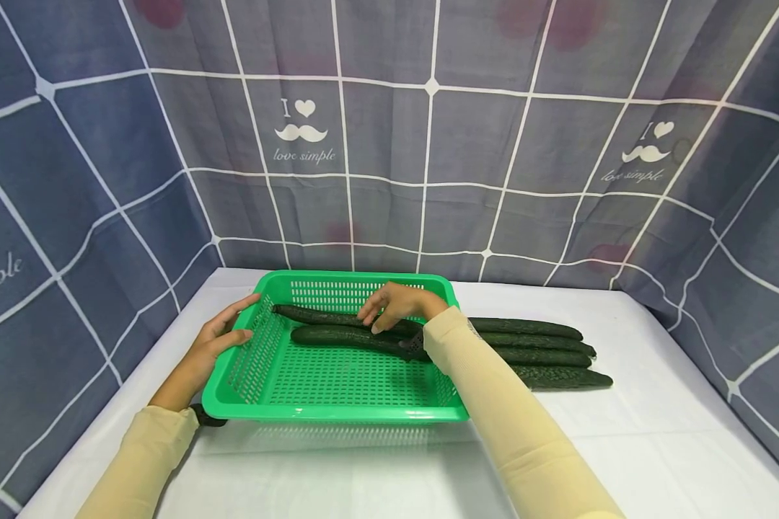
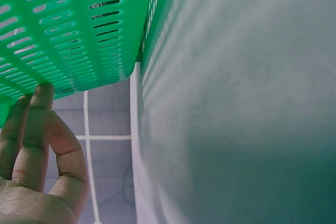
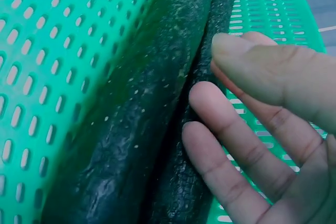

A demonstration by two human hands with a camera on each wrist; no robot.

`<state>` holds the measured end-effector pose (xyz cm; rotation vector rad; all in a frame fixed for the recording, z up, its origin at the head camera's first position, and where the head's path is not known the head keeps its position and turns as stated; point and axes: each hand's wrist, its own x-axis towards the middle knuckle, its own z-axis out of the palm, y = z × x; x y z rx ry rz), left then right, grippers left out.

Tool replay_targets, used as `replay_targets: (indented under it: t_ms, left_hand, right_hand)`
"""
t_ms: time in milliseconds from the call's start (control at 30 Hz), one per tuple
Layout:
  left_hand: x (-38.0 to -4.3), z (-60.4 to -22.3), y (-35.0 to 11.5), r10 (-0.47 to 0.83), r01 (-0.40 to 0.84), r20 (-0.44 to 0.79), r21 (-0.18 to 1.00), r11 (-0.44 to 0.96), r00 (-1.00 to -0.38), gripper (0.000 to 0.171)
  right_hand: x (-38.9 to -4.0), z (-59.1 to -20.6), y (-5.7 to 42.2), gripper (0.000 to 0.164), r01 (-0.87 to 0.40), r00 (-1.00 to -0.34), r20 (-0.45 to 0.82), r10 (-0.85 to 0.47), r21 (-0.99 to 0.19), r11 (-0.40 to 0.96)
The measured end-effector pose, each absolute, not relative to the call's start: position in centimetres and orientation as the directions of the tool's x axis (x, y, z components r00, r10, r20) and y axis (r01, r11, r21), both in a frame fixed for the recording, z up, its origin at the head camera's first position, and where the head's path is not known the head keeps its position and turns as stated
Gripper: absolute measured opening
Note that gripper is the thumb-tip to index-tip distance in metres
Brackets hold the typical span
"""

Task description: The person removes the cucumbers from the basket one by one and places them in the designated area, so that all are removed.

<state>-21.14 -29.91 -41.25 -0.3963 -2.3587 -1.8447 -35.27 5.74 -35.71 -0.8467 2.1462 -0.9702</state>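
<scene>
A green perforated plastic basket (image 1: 337, 413) stands on the white table with two long dark green cucumbers inside. At its left end my left hand (image 1: 210, 346) grips the rim; in the left wrist view fingers (image 2: 32, 145) lie against the slotted outer wall (image 2: 68, 40). My right hand (image 1: 399, 304) is over the far cucumber (image 1: 318, 316), fingers loosely bent and thumb apart from it. In the right wrist view its fingertips are at that cucumber's side; whether they touch is unclear. The near cucumber (image 1: 337, 336) lies alongside, its right end partly hidden by the right wrist.
Several more cucumbers (image 1: 539, 357) lie side by side on the white table (image 1: 662, 418), right of the basket, their left ends hidden behind the right sleeve (image 1: 513, 418). A grey-blue checked curtain (image 1: 389, 144) encloses the table at the back and sides.
</scene>
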Motion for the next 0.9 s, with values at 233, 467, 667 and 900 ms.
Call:
replay_targets:
  t_ms: [233,467,667,900]
  left_hand:
    - [-21.2,-41.3,-29.8,0.134,0.283,0.258,0.933,0.224,-0.957,0.067]
    - [-21.3,-41.2,-29.8,0.137,0.282,0.256,0.933,0.224,-0.957,0.067]
    - [-21.3,-41.2,-29.9,0.132,0.287,0.263,0.929,0.231,-0.956,0.067]
    - [-21.1,-41.2,-29.9,0.134,0.299,0.274,0.928,0.224,-0.952,0.066]
  right_hand:
    - [-35.1,-36.5,6.0,0.04,-0.25,-0.622,-0.29,-0.728,-0.807,0.535]
    - [-34.7,-36.5,5.7,0.042,-0.245,-0.627,-0.326,-0.707,-0.78,0.577]
    - [-34.7,-36.4,5.4,0.047,-0.336,-0.605,-0.327,-0.726,-0.722,0.605]
    - [-34.5,-36.7,4.8,0.05,-0.469,-0.599,-0.271,-0.754,-0.644,0.605]
